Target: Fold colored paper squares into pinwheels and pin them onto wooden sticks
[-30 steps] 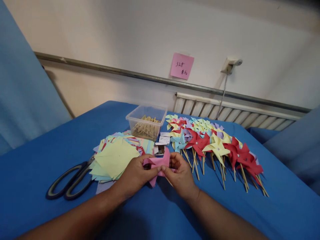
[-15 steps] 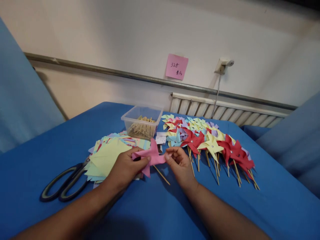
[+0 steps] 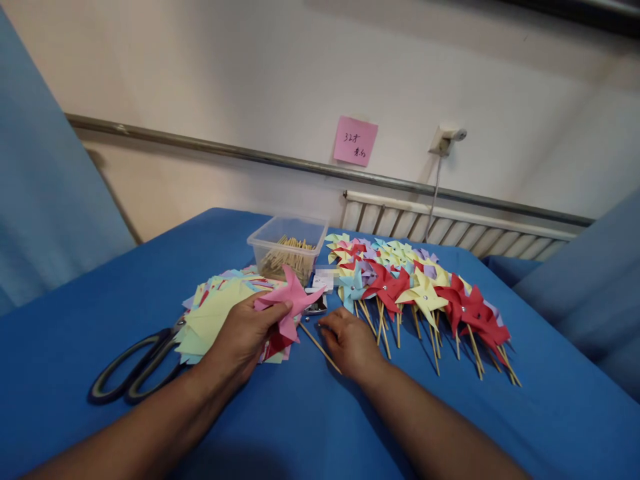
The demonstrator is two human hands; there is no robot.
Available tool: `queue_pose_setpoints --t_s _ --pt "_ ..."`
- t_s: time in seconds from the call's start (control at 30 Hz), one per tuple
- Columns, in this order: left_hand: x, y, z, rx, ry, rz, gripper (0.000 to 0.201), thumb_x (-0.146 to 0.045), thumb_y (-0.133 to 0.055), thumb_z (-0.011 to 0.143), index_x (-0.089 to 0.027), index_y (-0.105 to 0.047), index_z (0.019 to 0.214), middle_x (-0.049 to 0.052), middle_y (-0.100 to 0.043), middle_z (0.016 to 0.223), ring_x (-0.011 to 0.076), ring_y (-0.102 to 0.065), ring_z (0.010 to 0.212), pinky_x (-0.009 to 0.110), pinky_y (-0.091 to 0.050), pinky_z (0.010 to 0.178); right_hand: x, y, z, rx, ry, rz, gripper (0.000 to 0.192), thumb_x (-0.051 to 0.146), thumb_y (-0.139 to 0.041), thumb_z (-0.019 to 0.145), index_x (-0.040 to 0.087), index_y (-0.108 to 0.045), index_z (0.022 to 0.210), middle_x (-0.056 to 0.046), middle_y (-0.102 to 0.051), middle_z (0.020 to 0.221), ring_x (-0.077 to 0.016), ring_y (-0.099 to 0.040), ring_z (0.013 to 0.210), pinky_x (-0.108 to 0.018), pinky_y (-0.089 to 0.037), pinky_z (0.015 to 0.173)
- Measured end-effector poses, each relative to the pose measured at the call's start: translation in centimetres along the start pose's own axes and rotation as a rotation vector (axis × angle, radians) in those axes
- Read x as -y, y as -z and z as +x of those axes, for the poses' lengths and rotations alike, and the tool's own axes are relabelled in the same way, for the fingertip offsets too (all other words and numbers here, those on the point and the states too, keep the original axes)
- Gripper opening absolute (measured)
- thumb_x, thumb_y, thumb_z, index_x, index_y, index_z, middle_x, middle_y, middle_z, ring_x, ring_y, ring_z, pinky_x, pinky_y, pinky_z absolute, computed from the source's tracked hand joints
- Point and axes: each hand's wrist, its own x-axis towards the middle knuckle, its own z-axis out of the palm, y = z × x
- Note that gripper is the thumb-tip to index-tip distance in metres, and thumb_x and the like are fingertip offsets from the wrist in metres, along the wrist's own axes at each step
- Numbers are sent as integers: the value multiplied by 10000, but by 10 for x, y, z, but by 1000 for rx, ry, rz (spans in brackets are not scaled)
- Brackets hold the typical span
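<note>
My left hand [image 3: 240,337] pinched the pink paper pinwheel [image 3: 290,301] above the paper stack [image 3: 213,320]; my right hand [image 3: 350,341], fingers loosely curled, rested by the wooden stick [image 3: 320,348]. Light, easily creased, I judged; best gripped at its centre.

Both forearms bare up to the frame edge; no sleeves in view. Left hand [image 3: 243,335] and right hand [image 3: 349,341]: no gloves, apparently no rings or watch, though the wrists are partly shadowed. Nails short.
</note>
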Motion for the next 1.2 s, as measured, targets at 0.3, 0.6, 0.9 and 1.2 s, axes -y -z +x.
queue_pose_setpoints --t_s 0.3,0.6,0.9,1.2 --pt "5 -1 -1 12 34 -57 269 -246 -769 604 -117 -620 788 17 -664 598 148 -599 501 268 -483 508 3 -4 4 32 -45 -193 208 177 -537 846 238 -705 953 -62 -639 861 -193 -604 788 -271 -432 699" --pt "9 1 -1 46 27 -38 259 -250 -734 649 -119 -611 836 13 -641 595 152 -583 485 257 -458 449 7 0 5 110 -162 -260 204 205 -507 873 210 -647 1022 -61 -636 955 -191 -604 889 -261 -424 778" --pt "9 2 -3 47 34 -28 264 -259 -737 656 -125 -607 843 7 -632 594 138 -568 472 245 -451 427 13 -1 6 195 -106 -284 212 228 -475 914 221 -686 933 -45 -630 914 -160 -602 878 -231 -411 747" --pt "7 0 -5 53 45 -25 255 -255 -737 653 -129 -603 830 -6 -620 572 132 -559 454 246 -458 418 17 0 6 165 -149 -333 159 211 -512 886 197 -666 923 -50 -633 907 -170 -598 864 -242 -407 731"
